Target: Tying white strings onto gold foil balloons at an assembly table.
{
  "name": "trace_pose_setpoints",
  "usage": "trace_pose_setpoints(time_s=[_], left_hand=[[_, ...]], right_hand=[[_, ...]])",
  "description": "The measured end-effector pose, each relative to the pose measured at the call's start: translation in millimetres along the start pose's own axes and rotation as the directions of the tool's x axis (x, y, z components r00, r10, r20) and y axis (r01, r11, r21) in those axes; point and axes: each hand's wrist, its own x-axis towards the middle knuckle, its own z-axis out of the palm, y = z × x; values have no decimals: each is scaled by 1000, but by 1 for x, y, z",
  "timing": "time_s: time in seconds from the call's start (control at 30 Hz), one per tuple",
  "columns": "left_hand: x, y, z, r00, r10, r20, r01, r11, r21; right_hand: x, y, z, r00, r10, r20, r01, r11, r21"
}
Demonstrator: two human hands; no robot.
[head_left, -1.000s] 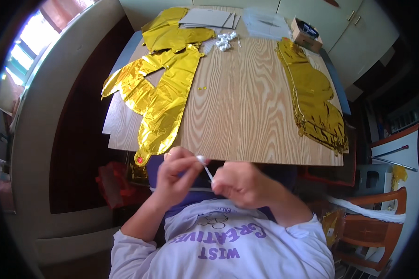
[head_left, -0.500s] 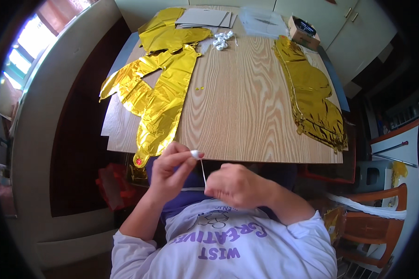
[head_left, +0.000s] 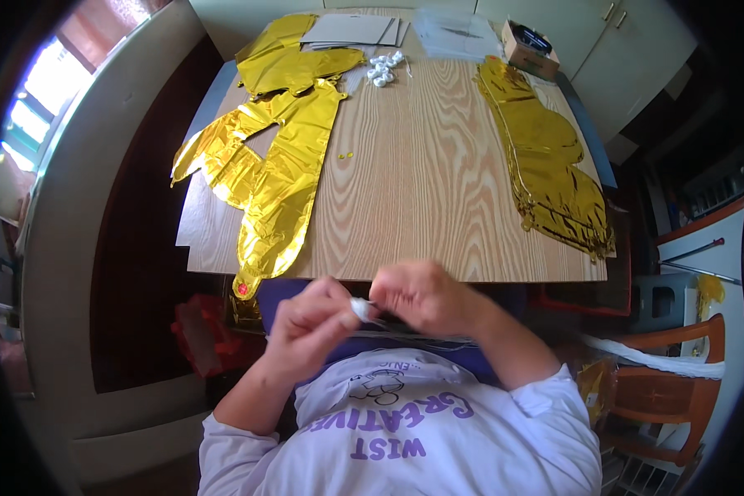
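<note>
Just past the table's near edge, over my lap, my left hand (head_left: pixel 310 321) pinches a small wad of white string (head_left: pixel 360 310) between thumb and fingers. Close beside it on the right, my right hand (head_left: pixel 423 298) is closed with its fingertips near the wad; motion blurs them a little. The thin strand between the hands is hard to make out now. Pale strands (head_left: pixel 422 337) cross my lap beneath the right hand, toward a thick white skein (head_left: pixel 657 357) draped over the wooden chair (head_left: pixel 653 401) on the right.
Gold foil balloons, uninflated, lie on the table's left (head_left: pixel 285 190) and right (head_left: pixel 541 140). Several white string wads (head_left: pixel 382 73) sit at the back, near grey boards (head_left: pixel 351 31), clear plastic sheets (head_left: pixel 455 35) and a cardboard box (head_left: pixel 529 51). A red object (head_left: pixel 207 335) is below left.
My right hand has moved up and around from below the wad to its upper right. The left hand has shifted slightly down and right, still gripping the wad.
</note>
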Motion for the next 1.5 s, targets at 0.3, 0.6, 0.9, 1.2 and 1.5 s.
trace_pose_setpoints(time_s=[0.3,0.6,0.9,1.2,1.5], left_hand=[[1,-12,8,993,-115,-2,93,815,-572],[-1,-18,7,978,151,141,-185,943,278],[-3,-19,14,992,52,-111,-51,999,9],[0,-12,9,961,197,196,-261,883,390],[-8,-24,14,987,-51,152,81,977,-198]], right_hand=[[3,-1,7,999,-42,-25,45,989,140],[0,-19,-12,988,-146,-43,125,940,-318],[-16,-7,20,959,-230,-168,176,942,-286],[-15,-12,-11,986,-168,-10,160,953,-256],[-39,2,7,948,303,-94,-281,940,196]])
